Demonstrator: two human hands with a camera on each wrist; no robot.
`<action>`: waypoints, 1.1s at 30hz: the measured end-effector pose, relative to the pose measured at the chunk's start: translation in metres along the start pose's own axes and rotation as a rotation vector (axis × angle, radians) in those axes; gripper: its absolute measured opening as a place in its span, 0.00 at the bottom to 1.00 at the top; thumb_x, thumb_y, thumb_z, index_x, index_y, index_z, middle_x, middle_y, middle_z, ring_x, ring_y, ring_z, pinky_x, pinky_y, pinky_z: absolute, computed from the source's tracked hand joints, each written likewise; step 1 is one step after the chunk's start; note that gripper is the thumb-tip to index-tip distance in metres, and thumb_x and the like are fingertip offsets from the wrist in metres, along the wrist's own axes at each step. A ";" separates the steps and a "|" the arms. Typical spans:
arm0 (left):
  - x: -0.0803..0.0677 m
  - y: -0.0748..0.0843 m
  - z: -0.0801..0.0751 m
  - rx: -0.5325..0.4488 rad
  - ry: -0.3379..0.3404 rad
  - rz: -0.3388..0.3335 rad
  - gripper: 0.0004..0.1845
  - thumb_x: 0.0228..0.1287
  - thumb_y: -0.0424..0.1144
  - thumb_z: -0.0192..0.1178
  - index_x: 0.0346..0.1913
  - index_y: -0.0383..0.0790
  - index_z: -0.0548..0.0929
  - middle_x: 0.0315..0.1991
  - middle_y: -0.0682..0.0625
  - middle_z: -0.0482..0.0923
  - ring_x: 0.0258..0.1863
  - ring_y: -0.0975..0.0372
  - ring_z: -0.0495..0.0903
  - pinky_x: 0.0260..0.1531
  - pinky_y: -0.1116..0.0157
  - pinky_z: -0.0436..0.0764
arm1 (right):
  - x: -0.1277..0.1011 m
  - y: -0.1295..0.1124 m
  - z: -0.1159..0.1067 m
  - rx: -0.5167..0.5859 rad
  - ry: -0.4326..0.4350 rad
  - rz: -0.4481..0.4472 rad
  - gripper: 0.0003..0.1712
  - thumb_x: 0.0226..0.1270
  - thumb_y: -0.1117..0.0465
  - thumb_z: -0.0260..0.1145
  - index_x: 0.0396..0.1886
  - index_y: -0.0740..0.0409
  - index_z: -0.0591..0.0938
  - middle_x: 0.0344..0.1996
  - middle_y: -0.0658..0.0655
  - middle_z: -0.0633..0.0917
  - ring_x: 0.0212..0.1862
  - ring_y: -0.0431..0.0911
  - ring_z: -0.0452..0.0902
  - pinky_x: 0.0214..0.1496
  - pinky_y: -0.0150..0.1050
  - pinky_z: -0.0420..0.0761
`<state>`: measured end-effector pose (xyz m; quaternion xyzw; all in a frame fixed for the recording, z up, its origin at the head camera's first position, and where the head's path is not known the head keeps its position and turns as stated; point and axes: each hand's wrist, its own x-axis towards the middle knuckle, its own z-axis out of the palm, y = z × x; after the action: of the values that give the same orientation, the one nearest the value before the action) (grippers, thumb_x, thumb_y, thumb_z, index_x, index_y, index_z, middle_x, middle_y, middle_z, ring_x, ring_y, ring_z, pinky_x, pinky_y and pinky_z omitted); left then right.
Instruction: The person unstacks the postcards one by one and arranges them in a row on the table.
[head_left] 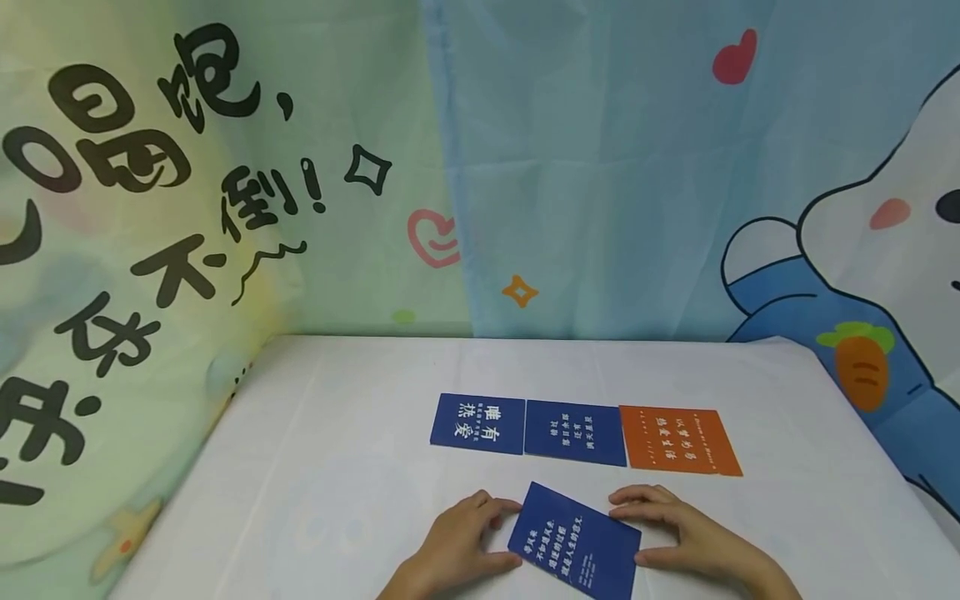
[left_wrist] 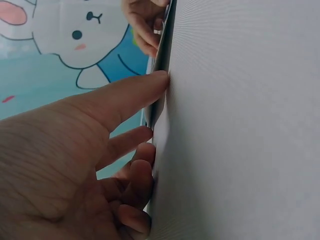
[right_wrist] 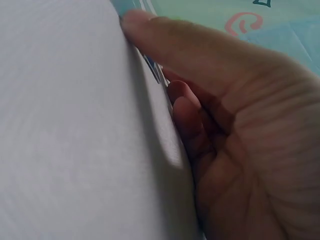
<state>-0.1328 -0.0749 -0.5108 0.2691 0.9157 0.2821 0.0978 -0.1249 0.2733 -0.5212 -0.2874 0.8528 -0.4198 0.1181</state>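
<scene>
A dark blue card (head_left: 577, 542) with white writing lies turned at an angle near the table's front. My left hand (head_left: 468, 542) holds it at the left corner, index finger on one edge and thumb on the lower one. At the opposite corner my right hand (head_left: 693, 537) holds it between thumb and fingers. The left wrist view shows the left thumb (left_wrist: 135, 95) at the card's thin edge, low against the cloth. In the right wrist view the right thumb (right_wrist: 190, 45) reaches over the white surface, and most of the card is hidden.
Behind the hands, a row holds a blue card (head_left: 480, 423), a second blue card (head_left: 573, 432) and an orange card (head_left: 678, 440), side by side. They lie on a white-covered table (head_left: 322, 467). A printed curtain (head_left: 585, 208) hangs along the back and left.
</scene>
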 end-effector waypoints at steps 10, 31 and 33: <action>0.004 -0.008 0.004 -0.294 0.008 0.006 0.28 0.52 0.46 0.74 0.57 0.48 0.82 0.32 0.65 0.74 0.24 0.76 0.67 0.26 0.77 0.68 | 0.001 0.000 0.000 0.050 0.026 0.044 0.24 0.60 0.54 0.72 0.58 0.46 0.82 0.59 0.54 0.77 0.59 0.26 0.64 0.55 0.24 0.68; 0.005 -0.008 0.007 -0.561 0.029 0.054 0.17 0.58 0.35 0.69 0.51 0.39 0.84 0.30 0.58 0.78 0.27 0.75 0.72 0.32 0.75 0.76 | 0.005 -0.004 0.001 0.086 0.050 0.154 0.25 0.56 0.54 0.75 0.55 0.50 0.83 0.46 0.55 0.68 0.43 0.35 0.66 0.43 0.26 0.70; 0.006 -0.007 0.007 -0.563 0.036 0.051 0.15 0.58 0.37 0.70 0.49 0.39 0.85 0.30 0.58 0.79 0.28 0.75 0.72 0.32 0.75 0.76 | 0.006 -0.006 0.001 0.099 0.041 0.165 0.23 0.56 0.54 0.74 0.53 0.50 0.84 0.46 0.55 0.65 0.42 0.36 0.65 0.40 0.27 0.70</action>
<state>-0.1383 -0.0737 -0.5211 0.2492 0.7958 0.5324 0.1452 -0.1270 0.2664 -0.5173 -0.2015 0.8540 -0.4560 0.1488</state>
